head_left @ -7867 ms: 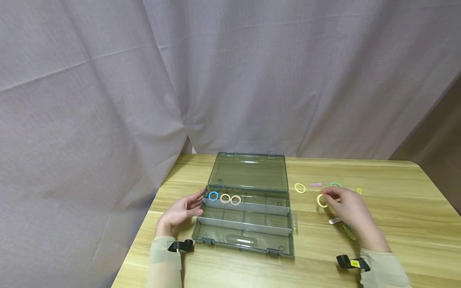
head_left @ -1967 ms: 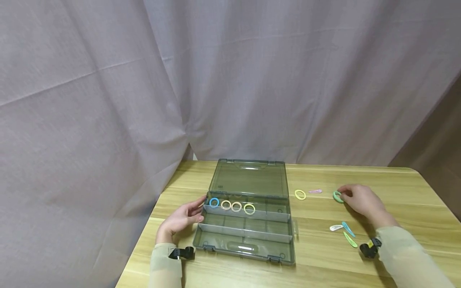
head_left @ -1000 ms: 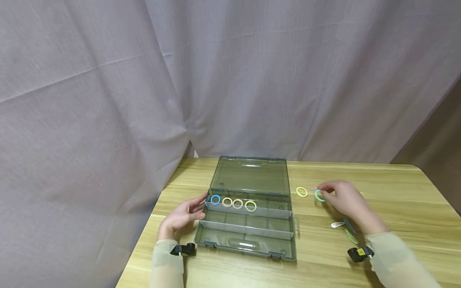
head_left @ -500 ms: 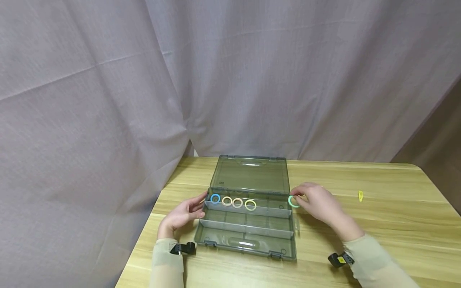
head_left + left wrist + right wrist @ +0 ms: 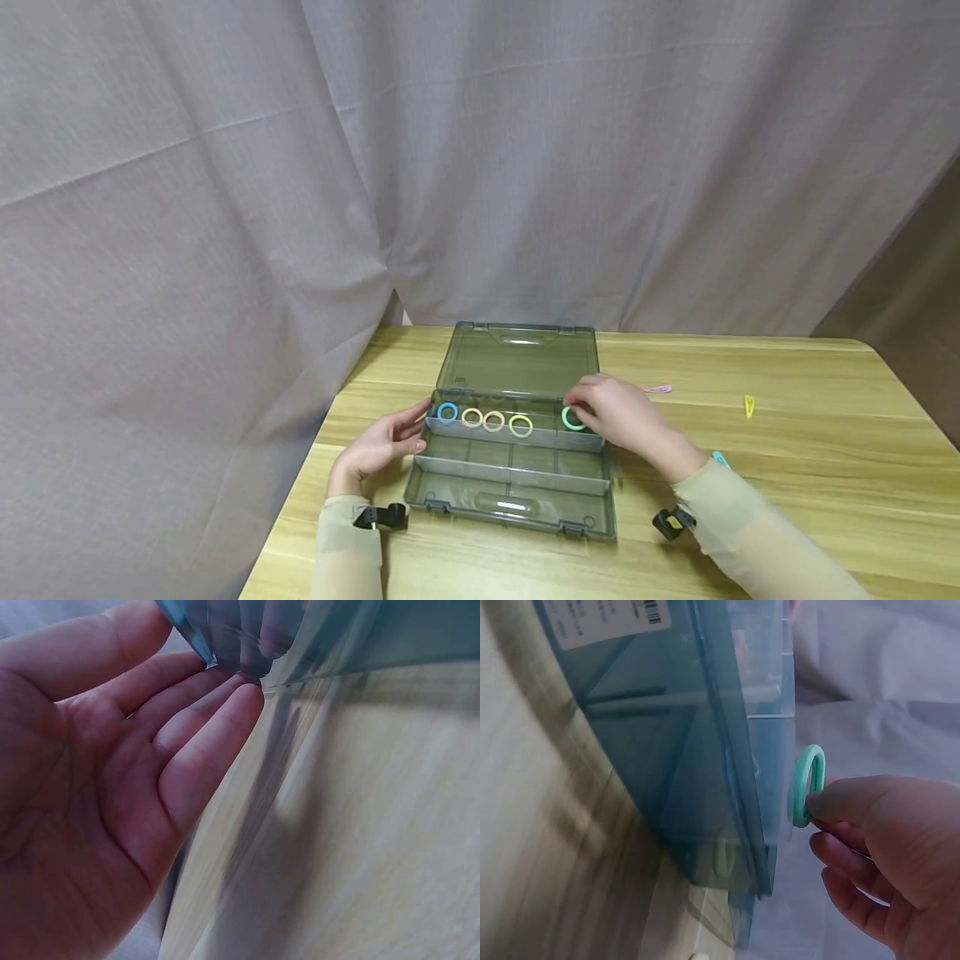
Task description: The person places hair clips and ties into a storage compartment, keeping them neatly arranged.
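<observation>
I have the left hand [image 5: 378,448], thumb and fingers apart, against the left side of an open divided box [image 5: 525,454]. In its rear compartment lie a blue ring [image 5: 440,414], two peach rings [image 5: 462,419] and a yellow ring [image 5: 511,427]. Over that compartment's right end, my right hand [image 5: 618,412] pinches a mint-green ring [image 5: 800,791]. Beyond lie pink [image 5: 658,389], blue [image 5: 721,459] and yellow hair clips [image 5: 749,407].

The right hand [image 5: 618,410] (sleeve [image 5: 753,525] cut off) partly hides the green ring [image 5: 801,784].
</observation>
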{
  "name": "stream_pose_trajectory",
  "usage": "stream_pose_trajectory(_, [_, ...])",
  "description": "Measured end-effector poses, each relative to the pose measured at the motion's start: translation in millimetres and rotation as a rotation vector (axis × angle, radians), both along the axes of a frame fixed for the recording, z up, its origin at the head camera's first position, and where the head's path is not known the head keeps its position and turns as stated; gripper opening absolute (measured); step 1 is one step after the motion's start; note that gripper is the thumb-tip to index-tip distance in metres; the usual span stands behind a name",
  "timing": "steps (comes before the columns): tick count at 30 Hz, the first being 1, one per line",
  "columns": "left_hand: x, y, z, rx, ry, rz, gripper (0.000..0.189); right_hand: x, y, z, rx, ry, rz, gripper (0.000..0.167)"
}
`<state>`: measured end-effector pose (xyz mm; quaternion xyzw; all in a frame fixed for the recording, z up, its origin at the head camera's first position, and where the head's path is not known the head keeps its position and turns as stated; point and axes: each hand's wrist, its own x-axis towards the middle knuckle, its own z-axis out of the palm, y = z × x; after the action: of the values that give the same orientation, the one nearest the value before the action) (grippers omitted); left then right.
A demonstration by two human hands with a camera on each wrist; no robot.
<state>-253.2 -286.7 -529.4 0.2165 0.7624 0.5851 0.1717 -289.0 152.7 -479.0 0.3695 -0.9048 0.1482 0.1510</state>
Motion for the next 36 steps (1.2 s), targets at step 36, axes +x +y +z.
stream_pose_trajectory(36, [-2.7, -2.7, -2.3, -0.025, 0.011, 0.005, 0.076, -26.0, -42.9, -17.1, 0.148, 0.025, 0.137, 0.012])
